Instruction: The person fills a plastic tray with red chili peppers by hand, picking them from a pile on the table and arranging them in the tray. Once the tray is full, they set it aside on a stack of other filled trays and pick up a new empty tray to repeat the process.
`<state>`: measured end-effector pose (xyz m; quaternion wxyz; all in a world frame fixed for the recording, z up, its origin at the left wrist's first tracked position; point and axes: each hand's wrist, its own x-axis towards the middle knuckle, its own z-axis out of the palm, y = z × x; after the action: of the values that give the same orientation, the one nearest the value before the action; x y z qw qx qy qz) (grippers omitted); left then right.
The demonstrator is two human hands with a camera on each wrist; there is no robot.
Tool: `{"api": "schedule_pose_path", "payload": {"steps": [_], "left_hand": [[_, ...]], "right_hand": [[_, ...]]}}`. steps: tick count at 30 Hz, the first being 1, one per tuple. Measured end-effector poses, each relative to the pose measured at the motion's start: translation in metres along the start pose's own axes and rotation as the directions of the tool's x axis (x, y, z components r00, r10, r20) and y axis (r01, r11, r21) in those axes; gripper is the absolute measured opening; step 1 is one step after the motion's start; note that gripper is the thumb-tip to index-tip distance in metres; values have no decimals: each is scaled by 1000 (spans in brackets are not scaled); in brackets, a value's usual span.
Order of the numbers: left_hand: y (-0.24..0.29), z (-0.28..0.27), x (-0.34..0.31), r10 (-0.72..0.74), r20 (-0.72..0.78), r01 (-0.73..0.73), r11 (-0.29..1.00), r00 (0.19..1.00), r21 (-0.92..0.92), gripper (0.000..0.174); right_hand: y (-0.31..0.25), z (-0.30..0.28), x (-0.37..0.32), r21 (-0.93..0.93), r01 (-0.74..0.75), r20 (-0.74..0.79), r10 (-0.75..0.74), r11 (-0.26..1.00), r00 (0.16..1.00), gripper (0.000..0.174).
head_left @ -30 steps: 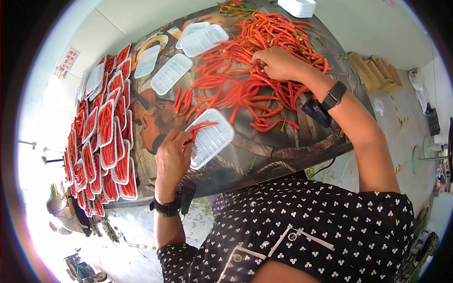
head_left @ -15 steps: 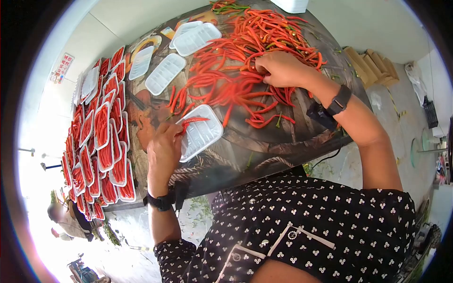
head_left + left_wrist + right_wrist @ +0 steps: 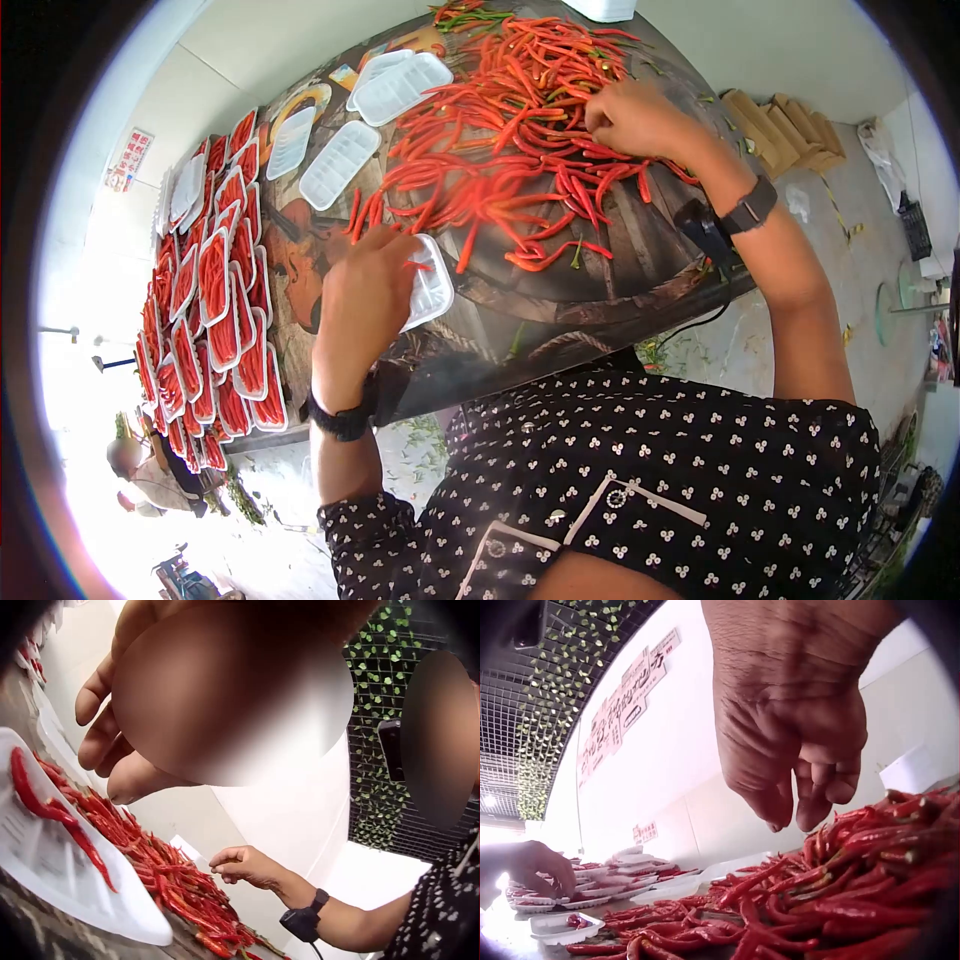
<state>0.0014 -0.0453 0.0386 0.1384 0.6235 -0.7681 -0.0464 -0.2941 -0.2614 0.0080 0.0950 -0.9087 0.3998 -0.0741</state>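
A white ridged plastic tray (image 3: 434, 292) lies on the table beside my left hand (image 3: 362, 300), partly hidden under it. Red chillies (image 3: 56, 808) lie in this tray, apart from the fingers in the left wrist view. The left fingers are loosely bent above the tray with nothing between them. Over the right part of a big heap of red chillies (image 3: 530, 75) hangs my right hand (image 3: 640, 118), fingers pointing down. In the right wrist view its thumb and fingertips are just above the heap, with no chilli between them.
Stacked trays packed with chillies (image 3: 215, 275) fill the table's left side. Empty white trays (image 3: 340, 165) lie behind the left hand, and a white stack (image 3: 603, 8) stands at the far edge. Cardboard (image 3: 785, 130) leans on the floor at right.
My left hand has let go of the chillies it pinched, and now covers more of the tray. The right hand has moved rightward over the heap. The head view has shifted slightly.
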Motion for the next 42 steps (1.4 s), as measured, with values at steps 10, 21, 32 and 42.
{"api": "schedule_pose_path", "payload": {"steps": [10,21,32,42], "left_hand": [[52,51,117,311,20,-312,947,950,77,22],[64,105,161,191,111,-207,966,975,155,15],[69,98,151,169,144,-173,985,975,19,21],[15,45,117,131,-139,-164,951,982,-261,17]], "right_hand": [[-7,26,-20,-72,-11,-49,7,997,999,19],[3,31,-19,-24,-73,-10,72,997,997,17],[-9,24,-27,20,-46,-105,47,999,993,11],[-11,-3,-30,94,-68,-132,81,993,988,23]]}}
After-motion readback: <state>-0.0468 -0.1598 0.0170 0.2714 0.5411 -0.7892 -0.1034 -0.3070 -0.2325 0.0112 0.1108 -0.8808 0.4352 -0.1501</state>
